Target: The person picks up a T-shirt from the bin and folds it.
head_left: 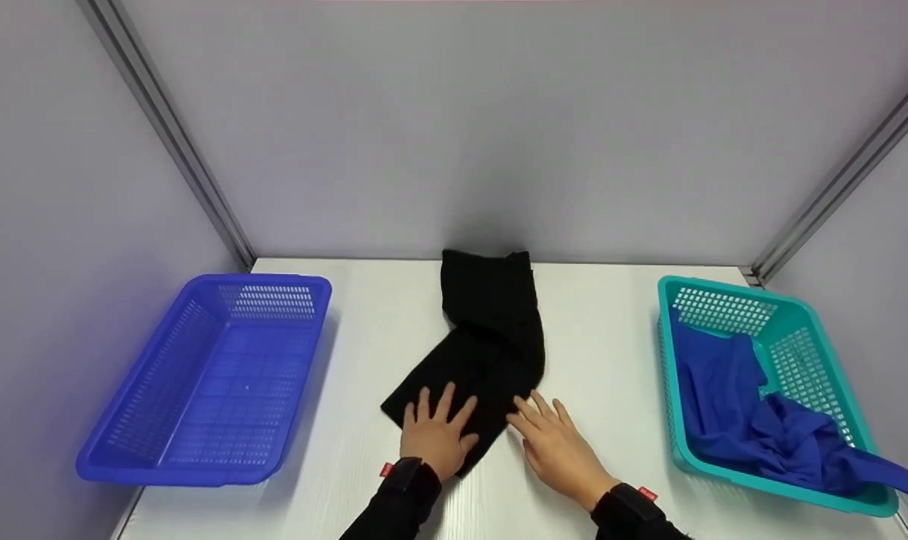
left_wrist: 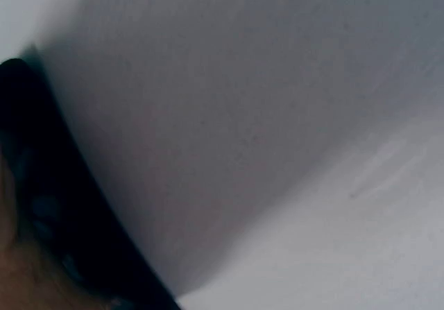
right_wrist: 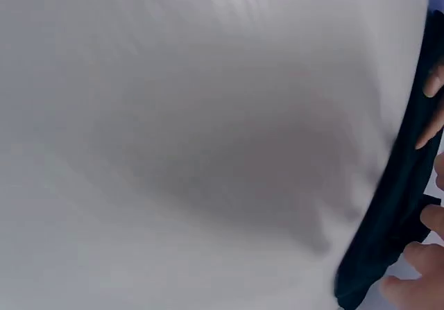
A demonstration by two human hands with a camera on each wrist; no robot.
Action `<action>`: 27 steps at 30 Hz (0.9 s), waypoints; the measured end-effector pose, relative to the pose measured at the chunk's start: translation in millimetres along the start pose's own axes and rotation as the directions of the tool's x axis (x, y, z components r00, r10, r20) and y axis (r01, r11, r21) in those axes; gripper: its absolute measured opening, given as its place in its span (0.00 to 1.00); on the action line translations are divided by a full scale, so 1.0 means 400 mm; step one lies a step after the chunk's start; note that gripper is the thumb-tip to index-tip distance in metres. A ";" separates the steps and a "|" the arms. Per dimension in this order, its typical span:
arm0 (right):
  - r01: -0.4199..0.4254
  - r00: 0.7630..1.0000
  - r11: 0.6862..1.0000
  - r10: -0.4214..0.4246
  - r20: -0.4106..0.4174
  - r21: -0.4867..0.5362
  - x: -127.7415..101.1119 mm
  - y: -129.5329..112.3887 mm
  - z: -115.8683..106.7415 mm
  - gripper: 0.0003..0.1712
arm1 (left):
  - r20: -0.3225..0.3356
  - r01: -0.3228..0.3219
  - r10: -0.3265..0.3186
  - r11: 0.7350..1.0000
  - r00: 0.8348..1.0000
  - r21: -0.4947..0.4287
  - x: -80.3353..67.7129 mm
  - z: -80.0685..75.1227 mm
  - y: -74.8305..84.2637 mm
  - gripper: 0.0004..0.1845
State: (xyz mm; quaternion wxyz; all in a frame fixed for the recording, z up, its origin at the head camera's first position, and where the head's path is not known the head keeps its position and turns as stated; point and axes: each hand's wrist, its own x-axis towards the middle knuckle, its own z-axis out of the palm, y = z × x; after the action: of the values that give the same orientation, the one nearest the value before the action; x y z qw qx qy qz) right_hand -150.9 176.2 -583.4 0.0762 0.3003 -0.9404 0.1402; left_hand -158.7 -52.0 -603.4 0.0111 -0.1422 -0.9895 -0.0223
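Left hand (head_left: 433, 429) flat, fingers spread, pressing down on the near end of the black garment (head_left: 484, 337) stretched out on the white bench (head_left: 611, 360). Right hand (head_left: 555, 442) also flat, fingers straight, just beside the left with fingertips touching the cloth's edge. Blue basket (head_left: 206, 375) well off past the left hand, teal basket (head_left: 814, 352) holding blue cloth (head_left: 754, 420) out past the right.

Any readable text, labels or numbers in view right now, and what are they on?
No legible text in any view.
Small red tag on the left wristband: too small to read.
Small red tag on the right wristband: too small to read.
Black cloth, blue basket, teal basket, blue cloth: no print visible.
Both wrist views are blurred and show no lettering.
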 end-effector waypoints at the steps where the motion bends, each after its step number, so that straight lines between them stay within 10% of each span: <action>1: -0.005 1.000 1.000 0.005 0.012 0.004 -0.006 0.000 0.003 0.21 | -0.008 0.018 -0.017 1.000 1.000 0.021 -0.006 -0.005 0.008 0.32; 6: 0.000 0.998 0.999 -0.002 0.065 0.032 -0.026 -0.004 0.015 0.22 | -0.007 0.045 -0.045 0.998 0.999 0.051 -0.035 -0.026 0.053 0.34; 12: -0.014 0.967 0.992 -0.020 0.254 0.129 -0.043 -0.015 0.024 0.36 | -0.015 0.027 -0.029 0.993 0.999 -0.116 -0.058 -0.056 0.072 0.30; 18: 0.001 0.952 0.990 -0.044 0.301 0.141 -0.075 0.000 0.026 0.43 | 0.069 -0.060 0.097 0.908 0.993 -0.414 -0.076 -0.095 0.036 0.24; 27: -0.021 0.950 0.990 -0.023 0.312 0.136 -0.123 0.050 0.008 0.33 | -0.023 -0.415 0.422 0.876 0.906 -0.245 -0.137 -0.050 -0.072 0.18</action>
State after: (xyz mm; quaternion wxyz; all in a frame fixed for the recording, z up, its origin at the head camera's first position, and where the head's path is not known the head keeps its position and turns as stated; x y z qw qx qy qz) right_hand -123.1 217.4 -601.9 -0.0948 0.3237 -0.9285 0.1552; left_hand -114.0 -95.9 -586.1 -0.0173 -0.3531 -0.9250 -0.1389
